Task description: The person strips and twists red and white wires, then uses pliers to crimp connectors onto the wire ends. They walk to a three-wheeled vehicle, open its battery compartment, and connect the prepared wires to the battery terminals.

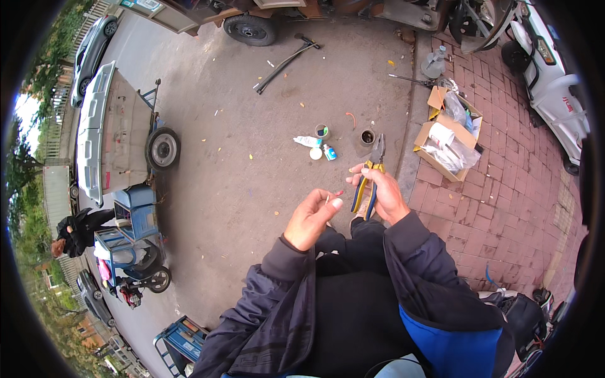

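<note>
Combination pliers (377, 161) with yellow-and-blue handles are gripped in my right hand (392, 200), their jaws pointing away from me. The index finger and thumb of my left hand (307, 220) pinch a small piece with a reddish end (339, 193); its kind is too small to make out. My hands are apart, above the pavement and my feet. Beyond them on the ground stand a dark-mouthed round pot (367, 137) and a small open can (322, 131). A white tube (307, 141), a round pale lid (316, 153) and a small blue bottle (329, 152) are beside the can.
An open cardboard box (435, 157) of plastic-wrapped items stands on the brick paving to the right. A long-handled tool (287, 65) lies farther ahead. Left are a wheeled cart (116, 129) and a tricycle (135, 252), with a person (82, 230) beside it. A white vehicle (554, 82) stands far right.
</note>
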`<state>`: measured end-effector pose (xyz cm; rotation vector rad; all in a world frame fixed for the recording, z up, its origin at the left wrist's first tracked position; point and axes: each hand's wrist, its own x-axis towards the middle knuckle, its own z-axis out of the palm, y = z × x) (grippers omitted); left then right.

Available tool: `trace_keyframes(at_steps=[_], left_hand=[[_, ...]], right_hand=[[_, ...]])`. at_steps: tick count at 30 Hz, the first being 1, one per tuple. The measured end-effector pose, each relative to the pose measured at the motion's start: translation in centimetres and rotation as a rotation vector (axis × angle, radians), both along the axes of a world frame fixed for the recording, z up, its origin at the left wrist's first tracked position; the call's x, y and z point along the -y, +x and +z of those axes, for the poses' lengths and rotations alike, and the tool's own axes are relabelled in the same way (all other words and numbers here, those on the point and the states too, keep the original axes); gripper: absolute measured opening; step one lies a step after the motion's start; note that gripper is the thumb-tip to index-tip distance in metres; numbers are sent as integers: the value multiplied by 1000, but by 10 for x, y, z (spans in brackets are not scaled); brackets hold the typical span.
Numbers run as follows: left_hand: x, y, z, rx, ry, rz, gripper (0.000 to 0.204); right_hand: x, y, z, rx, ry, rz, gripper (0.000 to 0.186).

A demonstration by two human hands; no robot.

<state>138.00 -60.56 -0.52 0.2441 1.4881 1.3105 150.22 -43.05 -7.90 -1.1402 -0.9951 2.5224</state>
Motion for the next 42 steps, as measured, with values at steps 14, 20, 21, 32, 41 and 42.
trace_keyframes(at_steps=[14,20,21,32,41,42], left_hand=[[171,-37,16,-99,192,329,23],[209,-45,39,-214,242,361,21],[218,-48,44,-254,203,318,21],[256,-43,46,-701,97,408,22],[253,-33,46,-694,-42,408,22],[250,-32,45,-666,-51,397,22]], right_hand=[[137,-2,64,-154,-110,468,69],[193,-32,101,-257,-113,692,79],[199,-36,106,-231,-126,726,81],[234,-71,117,-158,419,1043,56],[226,-72,118,-169,930,1067,65],[224,-71,116,-153,970,1065,62]])
